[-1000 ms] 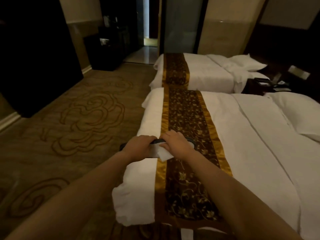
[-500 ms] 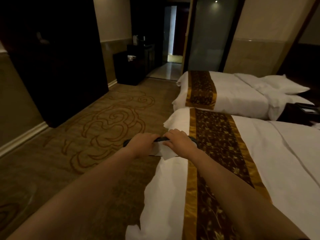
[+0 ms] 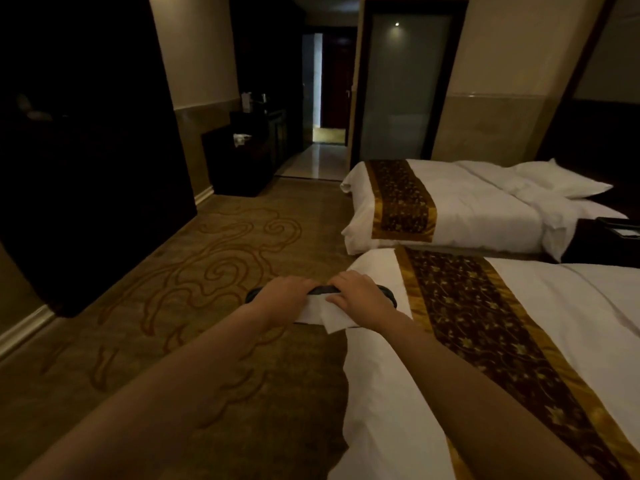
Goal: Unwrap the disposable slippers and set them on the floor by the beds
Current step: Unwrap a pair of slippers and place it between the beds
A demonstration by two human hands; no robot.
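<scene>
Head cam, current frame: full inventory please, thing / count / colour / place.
slippers: one dark bundle, pair count unclear, held in both hands over the near bed's foot corner
paper wrapper: 1, white, partly around the bundle, a flap hanging loose
beds: 2, white linen, right side, one behind the other
bed runners: 2, brown with gold edges, across the bed feet
pillow: 1 clearly seen, white, far bed
carpet: brown, swirl pattern, floor left
nightstand: 1, dark, between beds
dark cabinets: along left wall
glass door: 1, frosted, behind far bed
left hand: gripping bundle
right hand: gripping bundle
</scene>
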